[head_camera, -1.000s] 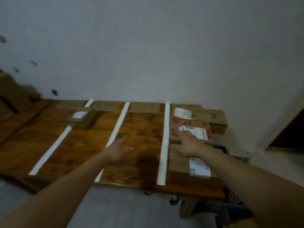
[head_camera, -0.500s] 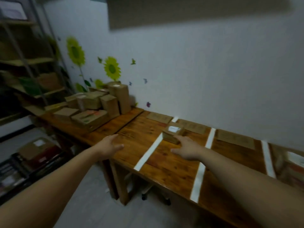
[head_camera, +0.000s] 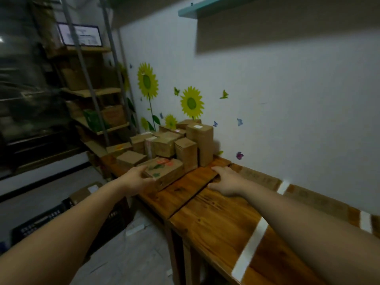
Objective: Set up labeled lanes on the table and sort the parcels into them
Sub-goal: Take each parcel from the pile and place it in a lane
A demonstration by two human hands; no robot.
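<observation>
While your left hand curls its fingers round the flower-printed parcel, your right hand hangs low over the table, fingers loose, empty.

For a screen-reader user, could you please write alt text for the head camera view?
A person's left hand is on the near corner of a flat printed parcel fronting a pile of boxes on a wooden table, while the open right hand reaches alongside. White tape strips mark lanes.
</observation>
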